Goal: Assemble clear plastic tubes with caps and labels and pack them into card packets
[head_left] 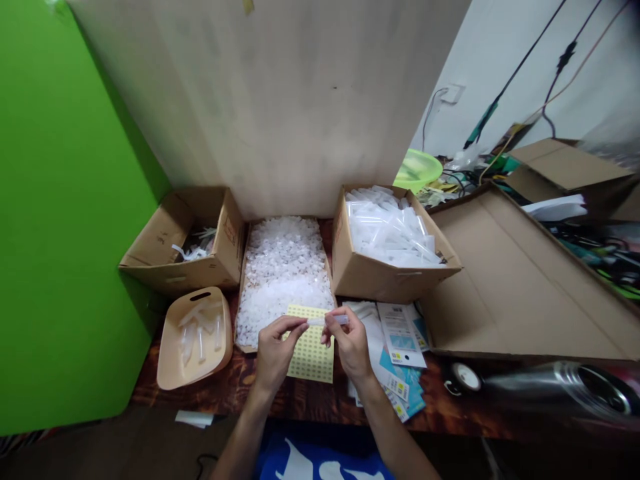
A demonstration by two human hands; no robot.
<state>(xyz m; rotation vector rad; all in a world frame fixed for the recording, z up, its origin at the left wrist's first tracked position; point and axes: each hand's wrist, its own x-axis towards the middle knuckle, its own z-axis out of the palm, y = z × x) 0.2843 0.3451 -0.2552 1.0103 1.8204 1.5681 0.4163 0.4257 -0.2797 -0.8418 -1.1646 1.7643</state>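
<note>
Between my two hands a small clear plastic tube point(316, 322) lies level above a yellow sheet of small printed stickers point(313, 357). The fingertips of my left hand point(274, 347) pinch its left end. My right hand point(353, 343) grips the other end, with the fingers curled round it. Behind the hands is a shallow cardboard tray point(241, 293) heaped with small whitish plastic pieces point(285, 267). An open cardboard box point(380, 283) at the back right is piled with clear plastic tubes point(387, 227). A beige plastic basket point(167, 360) at the left holds several similar tubes point(201, 343).
Another cardboard box point(165, 273) at the back left holds some plastic pieces. Printed packets point(400, 337) lie right of the sticker sheet. A metal flask point(560, 387) lies at the right edge, near a large cardboard flap point(520, 293). A green panel point(60, 220) stands left.
</note>
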